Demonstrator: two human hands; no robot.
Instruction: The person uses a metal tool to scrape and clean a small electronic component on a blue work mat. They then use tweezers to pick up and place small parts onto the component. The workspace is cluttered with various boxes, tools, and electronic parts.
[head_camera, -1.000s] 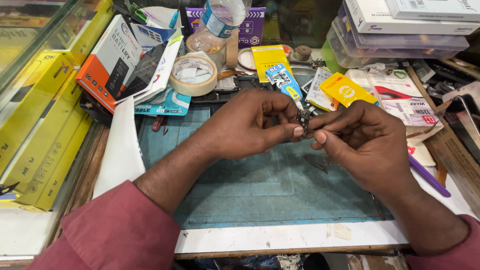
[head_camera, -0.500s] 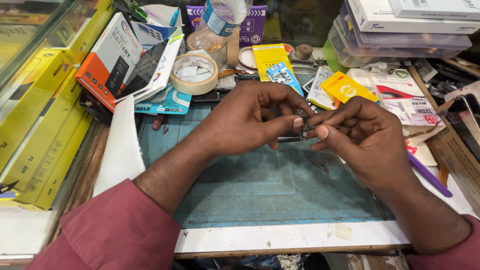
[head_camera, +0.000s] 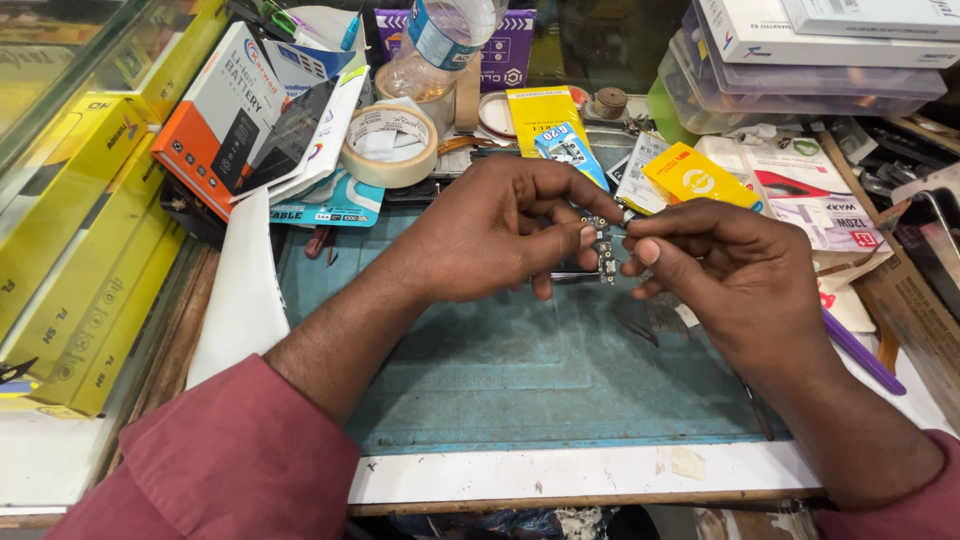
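Both hands meet over a worn teal work mat (head_camera: 540, 370). My left hand (head_camera: 490, 230) pinches a small dark circuit board (head_camera: 603, 250) between thumb and fingers. My right hand (head_camera: 730, 270) grips the same small board from the right with its thumb and forefinger, right at the board's top edge. The board is mostly hidden behind the fingers. Both sleeves are dark red.
Yellow boxes (head_camera: 80, 240) line the left side. Behind the hands lie a roll of tape (head_camera: 390, 145), an orange and white box (head_camera: 220, 110), a plastic bottle (head_camera: 440, 40), yellow packets (head_camera: 695, 175) and clear plastic containers (head_camera: 800, 70). A purple pen-like tool (head_camera: 860, 350) lies at the right.
The hands have lifted slightly and shifted the small board between the fingertips; the right fingers have moved to its top edge.
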